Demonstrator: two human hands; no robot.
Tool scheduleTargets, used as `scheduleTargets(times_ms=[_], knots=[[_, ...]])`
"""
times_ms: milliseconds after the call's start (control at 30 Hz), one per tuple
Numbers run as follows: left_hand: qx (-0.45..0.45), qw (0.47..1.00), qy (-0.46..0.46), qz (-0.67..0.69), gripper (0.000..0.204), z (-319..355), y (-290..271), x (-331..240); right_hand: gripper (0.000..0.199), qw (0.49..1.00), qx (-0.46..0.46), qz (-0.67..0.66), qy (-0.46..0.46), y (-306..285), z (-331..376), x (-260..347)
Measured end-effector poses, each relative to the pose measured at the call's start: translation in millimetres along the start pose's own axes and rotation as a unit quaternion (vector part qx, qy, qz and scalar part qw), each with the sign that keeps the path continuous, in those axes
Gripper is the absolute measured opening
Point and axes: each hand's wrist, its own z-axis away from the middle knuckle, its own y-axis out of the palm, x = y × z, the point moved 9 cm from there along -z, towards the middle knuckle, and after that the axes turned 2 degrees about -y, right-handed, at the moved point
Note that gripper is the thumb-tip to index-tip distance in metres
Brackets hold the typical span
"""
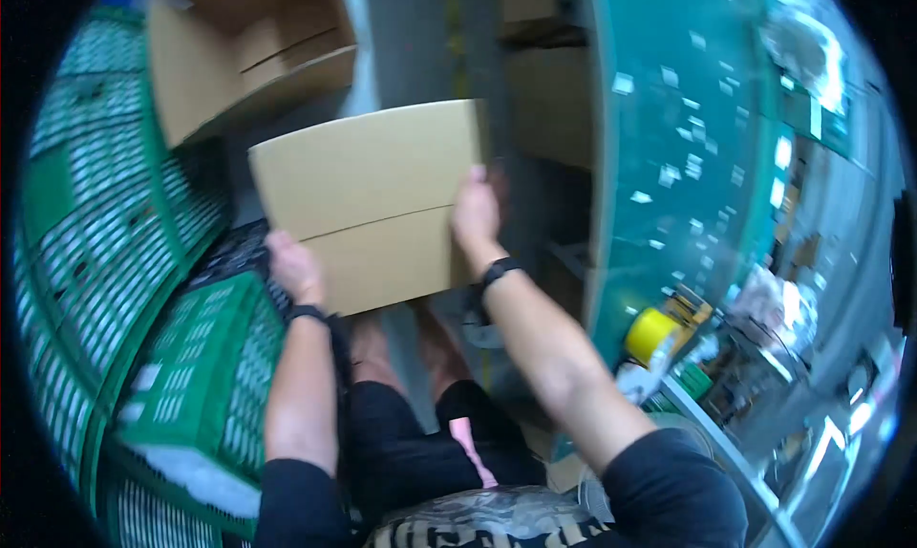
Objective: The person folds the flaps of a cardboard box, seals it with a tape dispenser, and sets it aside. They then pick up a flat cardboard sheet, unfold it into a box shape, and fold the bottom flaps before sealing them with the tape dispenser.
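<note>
A closed brown cardboard box (373, 175) is held up in front of my body, its seam running across the face toward me. My left hand (296, 268) grips its lower left edge. On the opposite side, my right hand (477, 212) presses against the right edge, fingers partly hidden behind the box. Beyond it at the far left stands a larger open cardboard box (196, 65) with cardboard pieces inside.
Green plastic crates (105, 194) are stacked along the left, with another green crate (205, 347) nearer me. A green-topped table (659, 223) littered with white scraps runs along the right. On its near end sit a yellow tape roll (650, 335) and clear plastic wrap (778, 309).
</note>
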Motion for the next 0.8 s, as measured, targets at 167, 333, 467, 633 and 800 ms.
scheduleTargets(times_ms=[167, 333, 467, 633, 800], knots=[[0.033, 0.995, -0.063, -0.072, 0.037, -22, -31, 33, 0.037, 0.911, 0.072, -0.258, -0.313, -108, 120, 108], [0.036, 0.997, -0.053, -0.035, 0.046, -9, -30, -2, 0.014, 0.908, 0.014, -0.343, -0.241, -309, 118, -10], [0.054, 0.996, -0.058, -0.040, 0.046, -5, -28, 1, 0.029, 0.966, -0.196, -0.165, -0.038, -378, 88, -174], [0.039, 0.998, -0.039, -0.016, 0.044, -12, -39, 7, 0.036, 0.930, 0.111, -0.309, 0.163, -307, 97, -257], [0.010, 0.999, 0.025, -0.036, 0.037, -17, -20, 12, 0.051, 0.955, -0.016, -0.268, 0.129, -319, 63, -292]])
